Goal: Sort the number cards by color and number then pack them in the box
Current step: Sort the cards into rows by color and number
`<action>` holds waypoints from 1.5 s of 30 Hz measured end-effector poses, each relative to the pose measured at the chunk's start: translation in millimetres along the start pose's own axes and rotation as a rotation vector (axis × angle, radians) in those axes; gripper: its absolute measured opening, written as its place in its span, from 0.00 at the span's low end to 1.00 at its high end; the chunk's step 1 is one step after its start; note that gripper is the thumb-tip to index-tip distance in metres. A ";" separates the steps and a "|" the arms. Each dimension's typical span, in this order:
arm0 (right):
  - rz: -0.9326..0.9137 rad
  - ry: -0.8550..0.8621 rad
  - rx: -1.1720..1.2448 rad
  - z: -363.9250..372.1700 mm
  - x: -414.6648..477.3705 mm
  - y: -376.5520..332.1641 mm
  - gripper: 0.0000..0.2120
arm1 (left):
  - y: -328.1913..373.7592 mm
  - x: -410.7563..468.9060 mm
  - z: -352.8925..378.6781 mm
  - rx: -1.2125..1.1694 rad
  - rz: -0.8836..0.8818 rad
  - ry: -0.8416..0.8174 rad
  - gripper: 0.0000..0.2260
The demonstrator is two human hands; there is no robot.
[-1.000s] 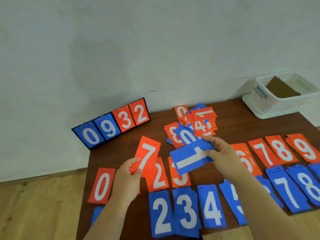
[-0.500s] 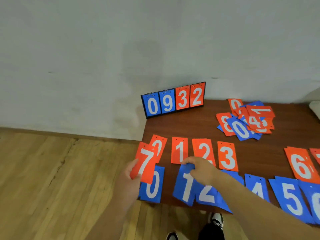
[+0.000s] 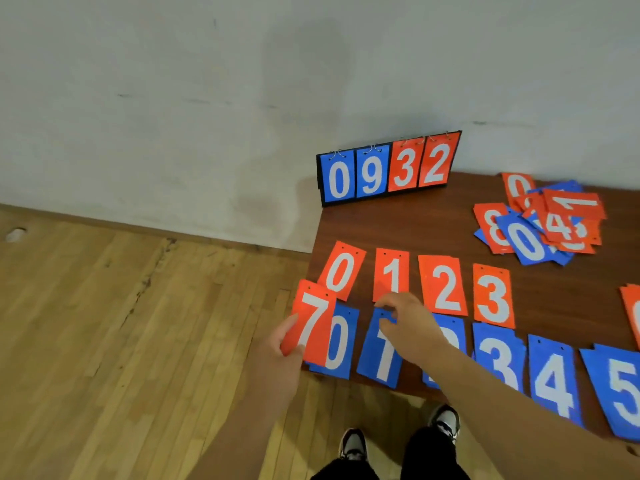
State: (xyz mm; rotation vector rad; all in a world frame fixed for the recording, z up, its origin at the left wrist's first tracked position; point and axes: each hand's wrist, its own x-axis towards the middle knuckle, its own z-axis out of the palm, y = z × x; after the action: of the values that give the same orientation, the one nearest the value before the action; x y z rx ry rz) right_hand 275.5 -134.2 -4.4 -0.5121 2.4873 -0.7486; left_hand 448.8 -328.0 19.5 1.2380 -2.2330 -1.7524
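- Left hand (image 3: 284, 351): pinches red 7 (image 3: 313, 320) by its lower left edge; held above blue 0 (image 3: 341, 341), at the left end of the bench (image 3: 398, 223), partly out over the floor (image 3: 138, 323).
- Right hand (image 3: 408, 323): pinches the top edge of blue 1 (image 3: 382, 351) with bent fingers; forearm across blue 2 (image 3: 450, 336), most of it hidden.
- Sorted so far: far row of red 0 (image 3: 341, 271), red 1 (image 3: 391, 271), red 2 (image 3: 443, 284), red 3 (image 3: 491, 294); near row of blue 0 and blue 1, then blue 3 (image 3: 498, 355), blue 4 (image 3: 552, 379), blue 5 (image 3: 620, 393).
- Unsorted heap (image 3: 540, 220): far right, overlapping, several digits covered.
- Box: not in view.
- Risk, red 7: likely falls to the floor if the pinch slackens, being held at the bench edge.
- Risk, near row: lies close to the front edge; may slide off under a nudge from wrist or sleeve.
- Risk, blue 2: may be dragged askew when the forearm lifts away.
- Risk, sequence: red 7 belongs well right of red 3; misfiled if set down here.
- Risk, heap: half-covered digits easily misread.
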 end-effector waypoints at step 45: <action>0.377 0.422 0.346 -369.9 -115.6 479.6 0.13 | 222.7 -108.3 652.9 0.517 0.417 -0.525 0.16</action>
State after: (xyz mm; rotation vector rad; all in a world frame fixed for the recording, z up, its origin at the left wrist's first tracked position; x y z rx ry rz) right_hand 66.7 445.4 21.7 0.2608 2.6222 -1.1881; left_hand 83.4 267.1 16.4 0.2790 -3.0817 -1.5041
